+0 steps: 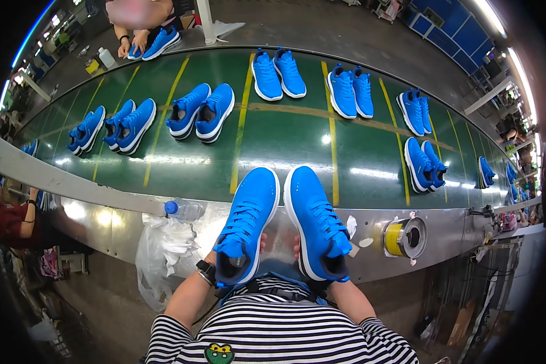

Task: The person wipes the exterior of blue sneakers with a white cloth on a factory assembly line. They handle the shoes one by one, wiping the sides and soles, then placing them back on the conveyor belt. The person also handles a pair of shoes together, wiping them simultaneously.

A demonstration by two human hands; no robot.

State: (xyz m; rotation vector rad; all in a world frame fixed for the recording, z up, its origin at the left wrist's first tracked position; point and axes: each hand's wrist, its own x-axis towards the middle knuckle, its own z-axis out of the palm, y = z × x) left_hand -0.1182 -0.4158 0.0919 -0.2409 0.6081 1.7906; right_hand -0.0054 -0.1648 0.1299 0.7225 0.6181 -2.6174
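My left hand (263, 242) grips a blue sneaker (248, 209) with a white sole, and the shoe covers most of the hand. The matching blue sneaker (319, 215) rests in my right hand (296, 247), where only a few fingertips show along the sole. Both shoes are held side by side in front of my chest, toes pointing at the conveyor. Their soles face inward and their laced uppers tilt outward. A watch (206, 271) is on my left wrist.
A green conveyor belt (285, 142) with yellow lines carries several pairs of blue sneakers (202, 112). On its metal ledge stand a capped bottle (185, 210), a plastic bag (158, 258) and a round tin (404, 237). Across the belt, a person (136, 36) handles another blue sneaker (162, 43).
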